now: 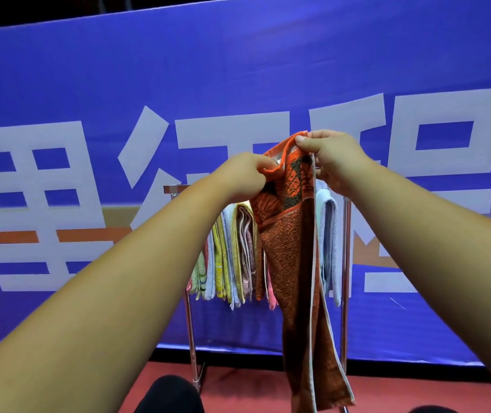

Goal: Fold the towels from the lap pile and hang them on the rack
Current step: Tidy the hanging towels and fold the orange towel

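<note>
An orange towel (294,263) with a dark pattern and pale edging hangs lengthwise in front of me, held up at its top edge. My left hand (239,177) pinches the top edge on the left. My right hand (332,158) pinches the top corner on the right, a little higher. Behind the towel stands a chrome rack (346,278) with several folded towels (232,254) in pastel colours draped over its bar, and a light blue one (329,234) at its right end. The lap pile is out of view.
A large blue banner (89,84) with white characters fills the background just behind the rack. The floor (253,391) is red. Dark shapes, probably my knees (169,396), show at the bottom edge.
</note>
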Available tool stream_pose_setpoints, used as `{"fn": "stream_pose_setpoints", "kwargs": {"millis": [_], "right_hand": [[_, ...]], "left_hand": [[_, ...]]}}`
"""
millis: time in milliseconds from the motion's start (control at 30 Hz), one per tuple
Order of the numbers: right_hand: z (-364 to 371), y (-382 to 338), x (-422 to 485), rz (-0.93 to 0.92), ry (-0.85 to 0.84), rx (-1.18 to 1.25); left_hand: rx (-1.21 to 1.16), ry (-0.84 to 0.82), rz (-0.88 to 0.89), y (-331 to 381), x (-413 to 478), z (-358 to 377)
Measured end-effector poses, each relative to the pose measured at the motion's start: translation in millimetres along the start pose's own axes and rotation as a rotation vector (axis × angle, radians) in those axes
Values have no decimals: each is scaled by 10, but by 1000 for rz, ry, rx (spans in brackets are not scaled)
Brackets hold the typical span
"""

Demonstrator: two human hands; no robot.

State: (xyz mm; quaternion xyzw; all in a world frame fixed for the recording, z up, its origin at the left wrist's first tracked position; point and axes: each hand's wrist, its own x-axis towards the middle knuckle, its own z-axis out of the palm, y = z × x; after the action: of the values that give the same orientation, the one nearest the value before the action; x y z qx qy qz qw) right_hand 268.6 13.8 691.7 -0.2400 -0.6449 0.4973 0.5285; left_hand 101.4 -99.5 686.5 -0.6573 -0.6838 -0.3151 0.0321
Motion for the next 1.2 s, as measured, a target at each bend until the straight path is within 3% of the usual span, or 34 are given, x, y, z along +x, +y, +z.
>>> {"fn": "stream_pose_setpoints", "kwargs": {"millis": [100, 267, 367, 600, 800, 1033, 1200], "right_hand": [[-37, 41, 0, 20, 0, -37], [-35, 114, 0, 37, 44, -111], [-4, 106, 20, 45, 34, -174], [-9, 96, 34, 117, 30, -31], [-69, 108, -63, 66, -9, -85], [-36, 87, -89, 64, -30, -6], [54, 112, -72, 135, -29, 19]], "left_hand": [[-75, -27, -61, 31, -25, -94], [-13, 96, -130, 131, -59, -236], [-153, 163, -108, 90, -51, -234], [-332, 221, -122, -88, 13, -266], [-427, 189, -149, -363, 42, -325], [-925, 238, -290, -410, 25, -342], [-960, 270, -373, -427, 60, -283]]}}
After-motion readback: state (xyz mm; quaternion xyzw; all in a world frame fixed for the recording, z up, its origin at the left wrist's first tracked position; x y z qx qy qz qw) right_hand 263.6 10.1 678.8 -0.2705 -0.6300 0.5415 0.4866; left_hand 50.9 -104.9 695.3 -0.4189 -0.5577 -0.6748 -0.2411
